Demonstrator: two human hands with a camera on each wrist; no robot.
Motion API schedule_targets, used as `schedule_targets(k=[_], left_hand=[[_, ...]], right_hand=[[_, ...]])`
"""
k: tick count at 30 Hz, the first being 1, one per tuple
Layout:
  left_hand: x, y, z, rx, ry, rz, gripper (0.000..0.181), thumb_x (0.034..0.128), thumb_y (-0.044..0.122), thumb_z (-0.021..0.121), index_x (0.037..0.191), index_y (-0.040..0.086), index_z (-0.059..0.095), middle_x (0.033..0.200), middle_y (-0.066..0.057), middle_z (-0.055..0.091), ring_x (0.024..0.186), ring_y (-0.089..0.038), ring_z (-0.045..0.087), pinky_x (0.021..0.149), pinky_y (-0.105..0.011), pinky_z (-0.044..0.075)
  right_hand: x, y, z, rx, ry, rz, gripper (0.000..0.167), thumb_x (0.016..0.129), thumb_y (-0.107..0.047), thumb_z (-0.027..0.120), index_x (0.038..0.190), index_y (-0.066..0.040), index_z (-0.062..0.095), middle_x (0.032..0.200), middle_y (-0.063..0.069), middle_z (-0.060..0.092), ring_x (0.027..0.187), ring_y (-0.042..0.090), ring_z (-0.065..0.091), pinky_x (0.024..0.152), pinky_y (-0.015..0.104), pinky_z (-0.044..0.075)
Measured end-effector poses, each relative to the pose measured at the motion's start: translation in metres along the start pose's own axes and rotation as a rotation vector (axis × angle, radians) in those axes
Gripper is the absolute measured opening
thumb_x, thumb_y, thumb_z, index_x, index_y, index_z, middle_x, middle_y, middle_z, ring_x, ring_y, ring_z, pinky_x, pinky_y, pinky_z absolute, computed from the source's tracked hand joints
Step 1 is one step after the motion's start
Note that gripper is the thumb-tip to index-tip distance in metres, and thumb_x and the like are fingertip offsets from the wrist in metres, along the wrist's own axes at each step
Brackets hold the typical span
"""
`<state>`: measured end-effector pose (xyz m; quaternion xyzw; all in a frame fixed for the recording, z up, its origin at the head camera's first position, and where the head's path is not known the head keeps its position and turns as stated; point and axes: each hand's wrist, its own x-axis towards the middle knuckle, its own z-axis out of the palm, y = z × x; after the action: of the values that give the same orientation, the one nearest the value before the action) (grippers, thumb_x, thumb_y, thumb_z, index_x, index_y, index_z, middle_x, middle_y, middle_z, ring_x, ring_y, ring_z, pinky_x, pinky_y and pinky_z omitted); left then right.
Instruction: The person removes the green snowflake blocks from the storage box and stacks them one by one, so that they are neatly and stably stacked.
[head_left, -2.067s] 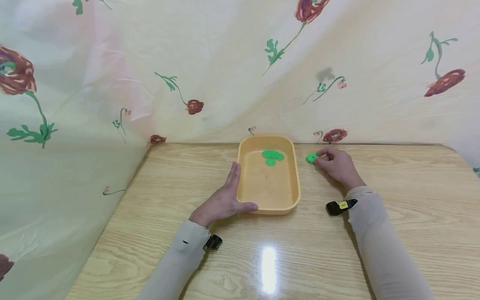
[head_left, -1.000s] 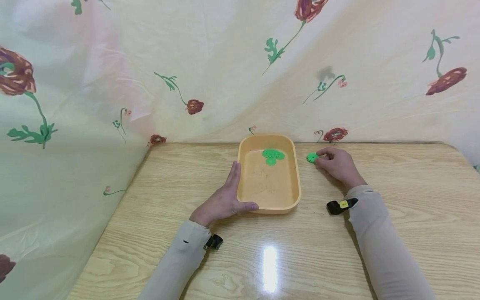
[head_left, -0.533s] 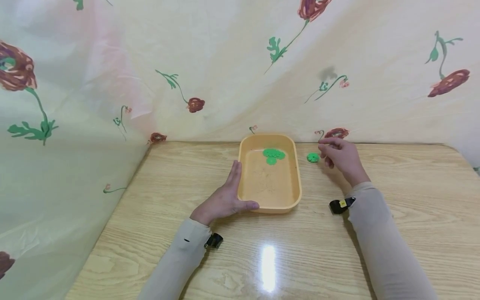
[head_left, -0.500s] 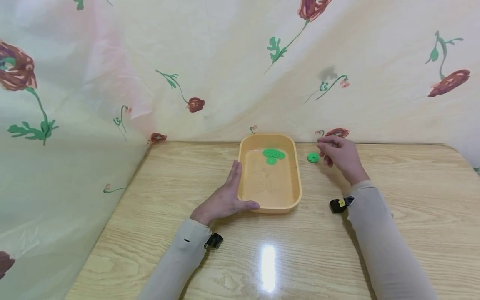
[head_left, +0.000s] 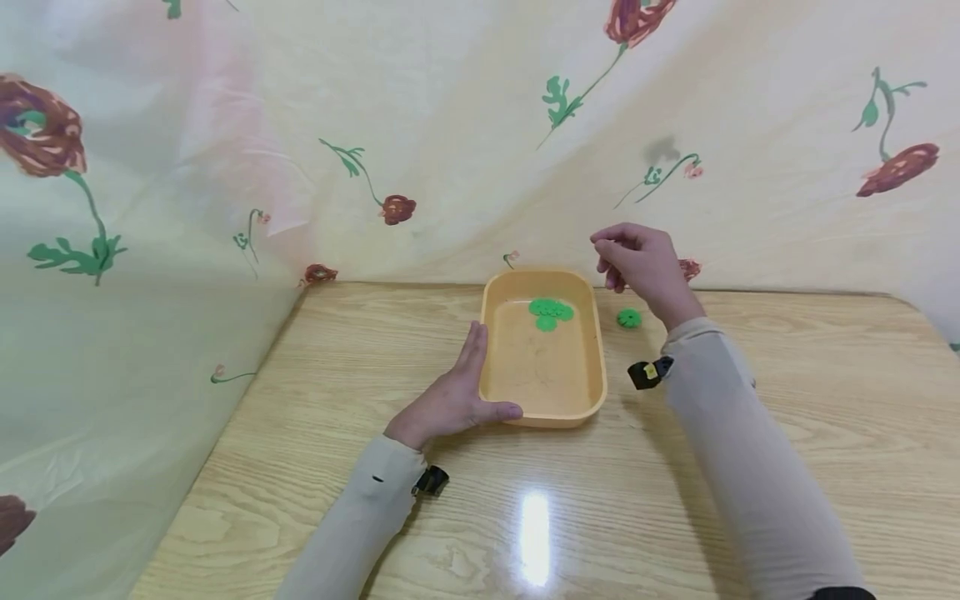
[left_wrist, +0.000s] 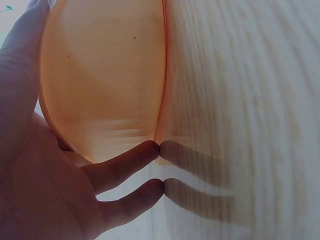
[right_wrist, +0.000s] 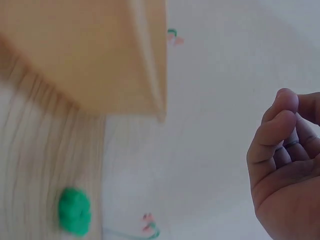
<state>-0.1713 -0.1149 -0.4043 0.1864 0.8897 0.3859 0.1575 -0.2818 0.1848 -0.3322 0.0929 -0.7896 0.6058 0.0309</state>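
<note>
An orange tray [head_left: 536, 371] [left_wrist: 107, 65] [right_wrist: 110, 65] stands near the table's back edge, with several flat green pieces [head_left: 551, 310] grouped inside at its far end. My left hand [head_left: 453, 396] [left_wrist: 55, 185] lies against the tray's left side and near corner, fingers extended, thumb over the near rim. Raised above the tray's far right corner, my right hand [head_left: 641, 267] [right_wrist: 287, 170] has curled fingers with thumb and fingertips close together; nothing shows in it. One round green piece [head_left: 628, 318] [right_wrist: 74, 211] lies on the table right of the tray.
The wood-grain table [head_left: 810, 392] runs back to a cream sheet [head_left: 465, 125] with printed flowers, which also hangs along the left side. Black wrist cameras are strapped to both sleeves. A bright light reflection lies on the near part of the table.
My right hand has let go of the round green piece, risen, and moved left and back toward the tray. The piece stays on the table. My left hand keeps its place on the tray.
</note>
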Motion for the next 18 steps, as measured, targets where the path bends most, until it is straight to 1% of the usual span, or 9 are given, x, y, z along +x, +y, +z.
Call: schedule_targets(k=[3, 5, 7, 12, 15, 18], left_hand=[[0.000, 0.001, 0.000, -0.004, -0.001, 0.000, 0.131, 0.0812, 0.057, 0.080, 0.160, 0.019, -0.017, 0.162, 0.010, -0.027, 0.151, -0.026, 0.005, 0.117, -0.044, 0.024], [0.000, 0.000, 0.000, -0.006, 0.000, -0.003, 0.131, 0.0811, 0.057, 0.080, 0.160, 0.020, -0.017, 0.162, 0.010, -0.027, 0.151, -0.026, 0.005, 0.117, -0.044, 0.024], [0.001, 0.000, 0.001, -0.005, 0.001, -0.006, 0.131, 0.0811, 0.058, 0.080, 0.160, 0.021, -0.018, 0.163, 0.010, -0.026, 0.151, -0.026, 0.006, 0.117, -0.044, 0.025], [0.003, 0.000, 0.001, 0.004, 0.007, -0.001, 0.130, 0.0811, 0.059, 0.079, 0.159, 0.024, -0.019, 0.165, 0.003, -0.024, 0.151, -0.027, 0.007, 0.117, -0.044, 0.025], [0.004, 0.001, 0.001, 0.002, 0.010, -0.002, 0.130, 0.0815, 0.058, 0.079, 0.160, 0.022, -0.018, 0.166, 0.002, -0.023, 0.151, -0.027, 0.008, 0.116, -0.044, 0.026], [0.005, 0.001, 0.001, 0.000, 0.010, -0.002, 0.129, 0.0824, 0.056, 0.079, 0.161, 0.019, -0.016, 0.165, 0.005, -0.024, 0.151, -0.028, 0.009, 0.116, -0.044, 0.027]], right_hand=[[0.006, -0.006, 0.013, 0.000, -0.026, -0.006, 0.032, 0.102, -0.025, 0.062, 0.121, 0.002, 0.066, 0.079, 0.009, 0.065, 0.058, 0.018, 0.058, 0.052, 0.028, 0.051], [0.011, -0.007, 0.022, -0.007, -0.050, -0.003, 0.032, 0.103, -0.025, 0.061, 0.121, 0.002, 0.066, 0.079, 0.009, 0.065, 0.059, 0.018, 0.058, 0.052, 0.028, 0.051], [0.016, -0.006, 0.030, -0.015, -0.070, -0.002, 0.032, 0.103, -0.024, 0.060, 0.120, 0.002, 0.066, 0.079, 0.010, 0.065, 0.058, 0.018, 0.058, 0.052, 0.029, 0.051], [0.027, 0.000, 0.051, -0.042, -0.099, -0.011, 0.029, 0.104, -0.020, 0.057, 0.119, 0.003, 0.066, 0.080, 0.016, 0.064, 0.058, 0.019, 0.058, 0.052, 0.028, 0.051], [0.032, 0.003, 0.063, -0.080, -0.126, 0.022, 0.028, 0.104, -0.019, 0.056, 0.119, 0.002, 0.066, 0.085, 0.022, 0.064, 0.060, 0.021, 0.060, 0.054, 0.029, 0.052], [0.037, 0.008, 0.073, -0.157, -0.160, 0.071, 0.027, 0.104, -0.018, 0.054, 0.119, 0.002, 0.066, 0.091, 0.025, 0.065, 0.063, 0.024, 0.062, 0.056, 0.030, 0.052]])
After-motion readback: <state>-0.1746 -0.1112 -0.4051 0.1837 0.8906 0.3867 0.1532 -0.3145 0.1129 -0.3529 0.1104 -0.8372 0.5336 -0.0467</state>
